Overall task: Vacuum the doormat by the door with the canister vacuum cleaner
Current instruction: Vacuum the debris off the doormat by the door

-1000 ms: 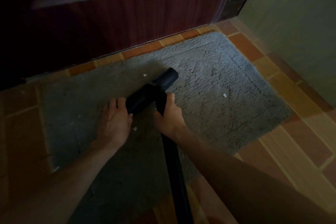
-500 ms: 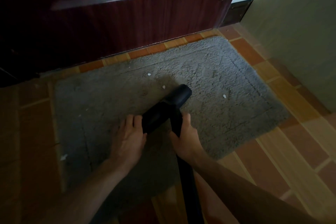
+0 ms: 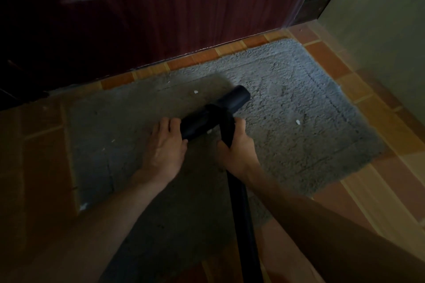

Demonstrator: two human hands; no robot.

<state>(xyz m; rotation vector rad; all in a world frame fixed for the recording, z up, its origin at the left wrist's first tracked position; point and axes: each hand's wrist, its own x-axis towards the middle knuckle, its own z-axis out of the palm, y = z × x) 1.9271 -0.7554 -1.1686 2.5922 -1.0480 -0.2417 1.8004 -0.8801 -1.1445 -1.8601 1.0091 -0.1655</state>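
A grey shaggy doormat [image 3: 287, 108] lies on the tiled floor in front of a dark red door. A black vacuum floor nozzle [image 3: 213, 115] rests across the mat's middle, joined to a black wand [image 3: 243, 218] that runs back toward me. My left hand [image 3: 165, 147] presses against the nozzle's left end. My right hand [image 3: 236, 147] grips the wand's neck just behind the nozzle. Small white scraps [image 3: 298, 122] dot the mat. The canister itself is out of view.
The dark red door [image 3: 161, 18] stands right behind the mat. A pale wall [image 3: 379, 41] rises on the right, close to the mat's right edge. Orange and brown floor tiles [image 3: 379, 190] surround the mat.
The view has shifted, so mat, nozzle and hands sit lower and further right in frame. Both hands stay on the nozzle, which now lies nearer the mat's middle.
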